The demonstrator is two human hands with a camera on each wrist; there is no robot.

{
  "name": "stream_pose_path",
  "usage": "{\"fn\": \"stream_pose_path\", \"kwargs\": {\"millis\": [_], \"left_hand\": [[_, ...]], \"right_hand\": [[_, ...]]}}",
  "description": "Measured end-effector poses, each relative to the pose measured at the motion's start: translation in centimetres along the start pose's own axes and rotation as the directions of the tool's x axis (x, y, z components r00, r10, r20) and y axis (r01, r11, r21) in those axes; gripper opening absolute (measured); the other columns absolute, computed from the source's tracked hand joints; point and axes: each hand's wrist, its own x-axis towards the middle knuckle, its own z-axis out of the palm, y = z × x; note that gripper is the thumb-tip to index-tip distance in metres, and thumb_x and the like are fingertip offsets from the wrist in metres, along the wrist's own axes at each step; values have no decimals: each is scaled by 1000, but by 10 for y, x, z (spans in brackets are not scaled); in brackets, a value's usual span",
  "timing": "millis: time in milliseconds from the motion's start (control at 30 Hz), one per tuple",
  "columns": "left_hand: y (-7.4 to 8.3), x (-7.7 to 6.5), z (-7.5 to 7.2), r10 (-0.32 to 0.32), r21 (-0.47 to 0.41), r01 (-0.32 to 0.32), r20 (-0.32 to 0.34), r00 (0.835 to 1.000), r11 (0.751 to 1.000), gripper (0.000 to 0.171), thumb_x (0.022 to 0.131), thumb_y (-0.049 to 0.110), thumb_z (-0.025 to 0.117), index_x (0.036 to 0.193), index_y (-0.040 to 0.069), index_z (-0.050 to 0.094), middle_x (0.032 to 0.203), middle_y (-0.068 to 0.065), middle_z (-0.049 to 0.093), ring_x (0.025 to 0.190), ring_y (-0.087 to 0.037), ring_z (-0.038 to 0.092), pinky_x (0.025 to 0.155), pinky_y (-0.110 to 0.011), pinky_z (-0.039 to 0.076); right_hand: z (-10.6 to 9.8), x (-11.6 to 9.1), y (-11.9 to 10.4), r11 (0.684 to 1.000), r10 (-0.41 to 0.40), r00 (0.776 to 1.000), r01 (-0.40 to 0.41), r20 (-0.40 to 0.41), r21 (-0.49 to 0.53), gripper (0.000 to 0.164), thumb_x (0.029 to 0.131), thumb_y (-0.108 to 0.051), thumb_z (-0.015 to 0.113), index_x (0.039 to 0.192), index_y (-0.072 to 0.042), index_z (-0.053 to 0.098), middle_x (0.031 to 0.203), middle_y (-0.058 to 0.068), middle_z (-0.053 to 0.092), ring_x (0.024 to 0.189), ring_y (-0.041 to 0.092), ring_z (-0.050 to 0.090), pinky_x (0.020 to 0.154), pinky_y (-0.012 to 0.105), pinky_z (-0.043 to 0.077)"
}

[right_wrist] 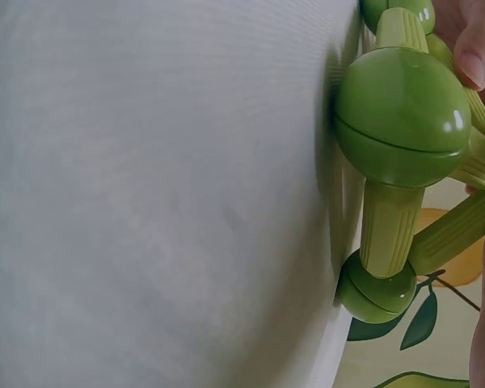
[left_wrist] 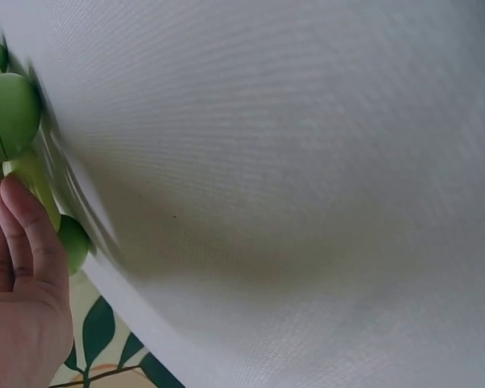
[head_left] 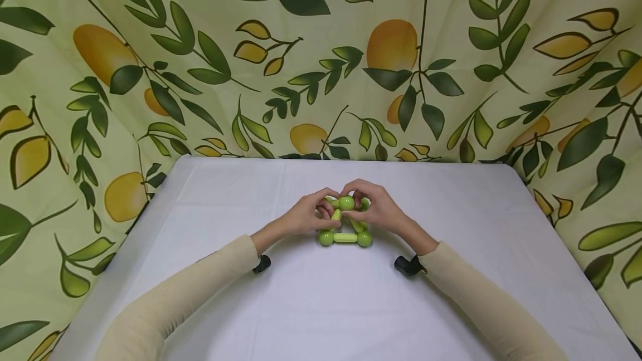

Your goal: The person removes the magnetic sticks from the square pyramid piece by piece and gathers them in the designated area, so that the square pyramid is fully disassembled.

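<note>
A small frame of glossy green balls and paler ribbed green rods stands on the white cloth, under both hands. Its top ball (head_left: pixel 346 203) sits between the fingertips; a front rod (head_left: pixel 345 237) joins the front-left ball (head_left: pixel 326 238) and the front-right ball (head_left: pixel 364 238) at the cloth. My left hand (head_left: pixel 310 214) pinches the left part of the frame, near a slanting rod. From the other side my right hand (head_left: pixel 375 205) grips beside the top ball. Fingers hide the rear joints. In the right wrist view, a large ball (right_wrist: pixel 402 117) joins a ribbed rod (right_wrist: pixel 390 226).
White cloth (head_left: pixel 321 305) covers the table. Behind and beside it hangs a curtain (head_left: pixel 321 43) printed with leaves and orange fruit. A black wrist device (head_left: pixel 408 266) shows below the right wrist, and another black device (head_left: pixel 262 264) below the left.
</note>
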Motion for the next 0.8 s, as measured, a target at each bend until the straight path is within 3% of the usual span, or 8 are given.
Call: {"fn": "stream_pose_path", "kwargs": {"millis": [300,500,800], "left_hand": [[1,-1,-3,4,12,-4,2,1000,1000,51,86,8,84,129,6,56,89,-1,67,81,-13,65,81,-31,54],[1,-2,-4,-3,13,3,3,1000,1000,51,85,7,84,129,6,57,89,-1,68,81,-14,65,80,-31,54],[3,-1,-3,2,18,-2,5,1000,1000,51,85,7,84,129,5,57,89,-2,68,80,-15,65,80,-30,54]], "right_hand": [[-9,2,0,999,19,997,-22,-69,-35,36,80,14,80,111,7,62,102,17,65,74,37,56,61,45,47],[-12,-2,28,997,74,996,-75,-40,-25,36,85,8,79,118,4,64,109,16,66,78,30,58,64,51,48],[-19,-4,34,991,133,991,-133,7,15,31,90,-6,80,117,-8,66,109,2,65,85,20,63,73,32,53]]}}
